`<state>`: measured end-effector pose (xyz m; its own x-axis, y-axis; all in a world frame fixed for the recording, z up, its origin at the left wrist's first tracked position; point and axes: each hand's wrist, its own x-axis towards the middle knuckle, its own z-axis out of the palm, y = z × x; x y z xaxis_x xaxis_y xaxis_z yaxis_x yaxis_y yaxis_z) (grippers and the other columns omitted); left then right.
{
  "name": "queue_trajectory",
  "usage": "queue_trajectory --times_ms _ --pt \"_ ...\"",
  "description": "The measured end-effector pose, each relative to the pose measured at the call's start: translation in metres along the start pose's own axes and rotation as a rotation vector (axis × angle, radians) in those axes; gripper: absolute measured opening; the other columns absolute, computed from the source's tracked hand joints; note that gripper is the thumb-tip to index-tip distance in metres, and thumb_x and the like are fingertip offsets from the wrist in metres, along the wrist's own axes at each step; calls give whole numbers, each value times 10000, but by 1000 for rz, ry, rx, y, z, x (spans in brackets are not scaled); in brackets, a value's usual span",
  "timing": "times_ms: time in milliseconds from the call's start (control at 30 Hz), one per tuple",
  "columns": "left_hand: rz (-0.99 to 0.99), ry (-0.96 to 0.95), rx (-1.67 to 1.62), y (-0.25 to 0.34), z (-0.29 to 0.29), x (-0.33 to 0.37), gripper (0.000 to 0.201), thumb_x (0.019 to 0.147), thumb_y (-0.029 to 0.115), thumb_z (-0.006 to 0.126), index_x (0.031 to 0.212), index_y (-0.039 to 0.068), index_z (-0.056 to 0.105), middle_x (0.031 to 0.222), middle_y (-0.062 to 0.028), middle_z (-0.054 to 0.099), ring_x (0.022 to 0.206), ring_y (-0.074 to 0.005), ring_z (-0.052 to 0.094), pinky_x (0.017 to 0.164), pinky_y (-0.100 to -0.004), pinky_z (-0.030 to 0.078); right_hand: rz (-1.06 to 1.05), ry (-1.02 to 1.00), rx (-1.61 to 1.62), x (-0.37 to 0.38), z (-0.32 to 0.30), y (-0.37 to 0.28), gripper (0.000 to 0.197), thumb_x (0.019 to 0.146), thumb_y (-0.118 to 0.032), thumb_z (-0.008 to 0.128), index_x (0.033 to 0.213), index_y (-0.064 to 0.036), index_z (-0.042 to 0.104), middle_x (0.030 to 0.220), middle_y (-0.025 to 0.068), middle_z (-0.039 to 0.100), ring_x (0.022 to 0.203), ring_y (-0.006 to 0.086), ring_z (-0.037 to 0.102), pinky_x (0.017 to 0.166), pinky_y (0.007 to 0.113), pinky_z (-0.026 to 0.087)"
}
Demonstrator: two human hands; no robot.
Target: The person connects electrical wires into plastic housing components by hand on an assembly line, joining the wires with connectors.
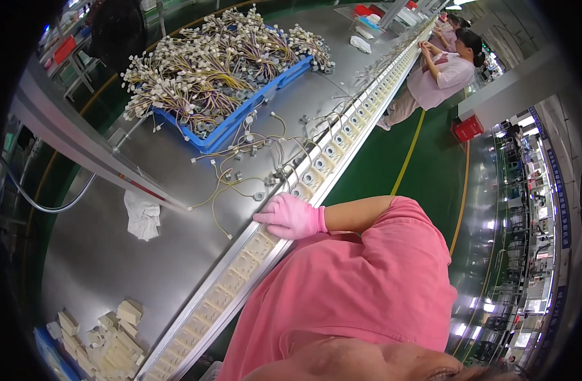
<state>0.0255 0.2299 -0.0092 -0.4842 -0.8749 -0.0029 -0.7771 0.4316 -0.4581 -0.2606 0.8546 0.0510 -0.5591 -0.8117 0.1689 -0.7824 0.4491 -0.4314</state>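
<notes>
My right hand point(289, 216), in a pink glove, rests over a long metal-edged track point(227, 276) running from lower left to upper right. Its fingers are bent down at the track's inner edge, and whatever they hold is hidden beneath them. Cream plastic holders point(243, 261) fill the track below the hand. Above it, similar holders carry round grey parts point(319, 164). Beside the hand on the metal table lie loose wired parts point(259, 196), small grey discs on thin cables with white connectors. My left hand is out of view.
A blue tray point(265, 93) heaped with cabled parts point(208, 70) stands on the table point(170, 273). A white cloth point(142, 214) lies near a slanting pole point(100, 143). Cream blocks point(110, 343) are piled lower left. Co-workers point(440, 79) stand along the track's far end.
</notes>
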Motion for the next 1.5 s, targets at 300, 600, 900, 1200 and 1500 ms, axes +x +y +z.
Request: queue_trajectory --times_ms 300,600,900,1200,1500 --pt "-32 -15 29 47 -57 -60 602 830 566 428 1145 72 568 991 -225 606 947 -408 571 774 -466 483 35 108 -103 -38 -53 77 307 752 -192 544 1017 -46 588 775 86 554 767 270 539 686 393 415" --pt "-49 12 64 128 -130 -136 628 839 585 405 1154 64 560 992 -234 603 949 -421 568 775 -467 485 137 203 -236 -90 -108 183 168 800 -269 517 829 -120 590 742 49 545 767 243 531 687 377 404" --pt "-77 -5 76 189 -168 -193 653 847 604 382 1163 57 551 992 -244 600 952 -434 565 777 -468 486 179 219 -260 -123 -161 260 164 788 -264 517 761 -135 615 706 42 566 744 236 561 665 372 433" --pt "28 -69 148 172 -152 -227 627 898 567 327 1240 65 482 971 -241 594 935 -437 575 739 -500 495 254 238 -173 -139 -176 314 187 793 -241 498 757 -117 634 724 91 574 763 292 557 711 412 433" --pt "-444 32 -468 206 -77 -190 762 815 692 375 1150 30 544 1156 -261 537 1066 -433 520 877 -549 415 328 316 -201 -147 -183 318 168 809 -142 537 865 -62 673 760 129 609 713 301 575 653 403 451"
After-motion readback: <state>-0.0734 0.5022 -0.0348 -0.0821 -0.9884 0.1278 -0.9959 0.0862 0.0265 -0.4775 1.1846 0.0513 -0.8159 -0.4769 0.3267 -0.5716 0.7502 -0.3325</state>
